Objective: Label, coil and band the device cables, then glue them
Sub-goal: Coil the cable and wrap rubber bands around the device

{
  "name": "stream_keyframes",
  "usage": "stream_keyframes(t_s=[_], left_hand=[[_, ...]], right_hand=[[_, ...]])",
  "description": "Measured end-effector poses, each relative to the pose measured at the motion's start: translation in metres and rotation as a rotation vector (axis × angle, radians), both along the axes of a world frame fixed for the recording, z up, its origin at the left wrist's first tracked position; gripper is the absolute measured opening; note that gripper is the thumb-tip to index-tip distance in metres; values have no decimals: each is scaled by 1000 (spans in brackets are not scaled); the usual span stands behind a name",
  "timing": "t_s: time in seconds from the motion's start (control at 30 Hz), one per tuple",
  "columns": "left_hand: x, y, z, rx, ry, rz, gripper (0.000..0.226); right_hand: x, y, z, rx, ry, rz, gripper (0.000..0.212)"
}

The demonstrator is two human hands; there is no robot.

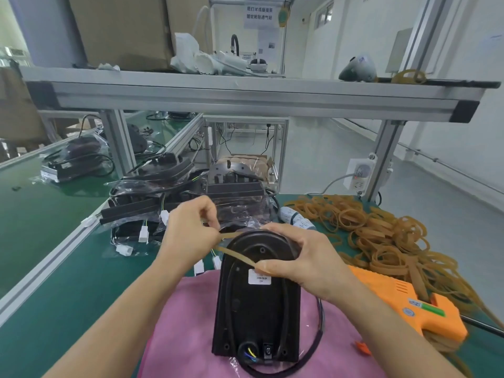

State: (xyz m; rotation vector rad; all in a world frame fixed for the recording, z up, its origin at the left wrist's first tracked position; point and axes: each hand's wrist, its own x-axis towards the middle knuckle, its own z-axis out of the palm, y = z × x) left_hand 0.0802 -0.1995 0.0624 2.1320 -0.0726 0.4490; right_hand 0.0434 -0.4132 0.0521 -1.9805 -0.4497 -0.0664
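I have the band (234, 258) stretched between both hands — left hand (191, 230) pinching one end, right hand (297, 257) pinching the other against the device (257, 309), likely to keep it taut for banding. The device lies on a pink cloth (185, 323) on the surface (68, 268). The cable (313, 347) loops out of frame below; label (259, 276) text is unreadable.

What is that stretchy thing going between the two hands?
A tan rubber band, seen in the head view. The left hand pinches one end and the right hand holds the other, stretching it across the top of the black device.
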Motion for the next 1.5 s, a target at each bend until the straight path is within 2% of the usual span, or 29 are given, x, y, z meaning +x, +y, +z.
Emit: stream_keyframes(t_s=[0.17,0.23,0.33,0.4,0.5,0.57,0.67,0.73,0.8,0.87,0.97,1.03,1.13,1.17,1.23,1.27,1.37,1.43,1.47,1.5], left_hand=[[-22,2,-48,-608,325,-80,41],[-29,-2,-57,-726,395,-152,41],[-28,-5,-58,-865,364,-254,39],[-35,-10,-62,-895,349,-363,9],[-52,-21,-78,-765,416,-485,51],[-58,-29,-84,-791,393,-444,56],[-55,-32,-84,-883,334,-378,57],[-53,-33,-85,-896,327,-380,60],[-53,-34,-83,-901,339,-392,61],[-52,-34,-83,-908,359,-394,60],[-50,-35,-84,-916,376,-414,52],[-49,-37,-84,-928,397,-434,50],[-47,-42,-84,-934,428,-441,47],[-46,-42,-83,-931,441,-431,48],[-41,-38,-85,-960,455,-359,55],[-36,-33,-85,-987,457,-307,58],[-29,-23,-86,-1021,478,-243,57],[-28,-26,-84,-1004,509,-248,60],[-29,-28,-84,-1003,527,-245,62],[-29,-30,-84,-1006,541,-239,62]], right_hand=[[0,1,-1,20,33,-33,63],[1,2,-1,24,26,-28,60],[1,0,0,61,30,-37,52],[0,-2,-1,102,46,-47,52],[-1,1,-2,83,45,-57,56],[0,3,-3,46,44,-95,70],[-5,3,-13,-54,81,-174,107],[-13,4,-25,-102,82,-205,117],[-17,4,-31,-50,102,-214,115],[-16,0,-33,123,180,-217,107],[-16,-9,-37,562,283,-314,72],[-17,-9,-39,668,266,-420,48],[-18,-6,-39,513,173,-490,27],[-19,-9,-37,350,87,-506,21],[-22,-23,-29,-105,-141,-532,9],[-25,-33,-24,-249,-206,-546,6],[-48,-49,-17,-363,-94,-453,17],[-67,-38,-29,-465,75,-265,16],[-74,-29,-38,-523,150,-184,5],[-81,-20,-46,-576,190,-115,15]])
